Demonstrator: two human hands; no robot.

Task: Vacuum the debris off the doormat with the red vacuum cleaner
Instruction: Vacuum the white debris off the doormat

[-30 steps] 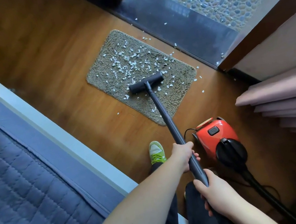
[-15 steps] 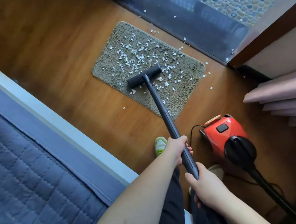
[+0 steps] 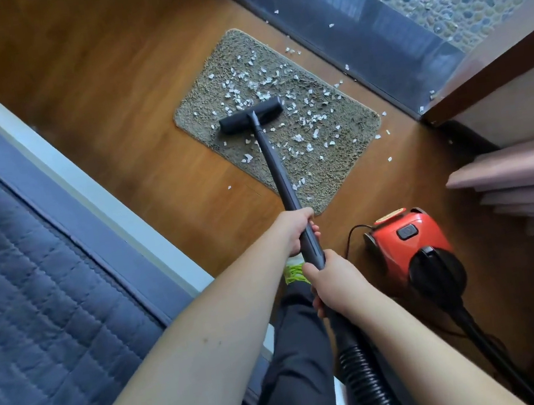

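On the wood floor, the doormat at 12 o'clock holds white debris; left hand and right hand grip the wand, so draw the nozzle in slow overlapping strokes, red vacuum cleaner at 3 o'clock.

My left hand and right hand grip the wand; nozzle on debris-strewn doormat.

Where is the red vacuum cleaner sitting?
In the head view, the red vacuum cleaner sits on the wooden floor at lower right, just right of the person's right hand and nearer than the doormat.
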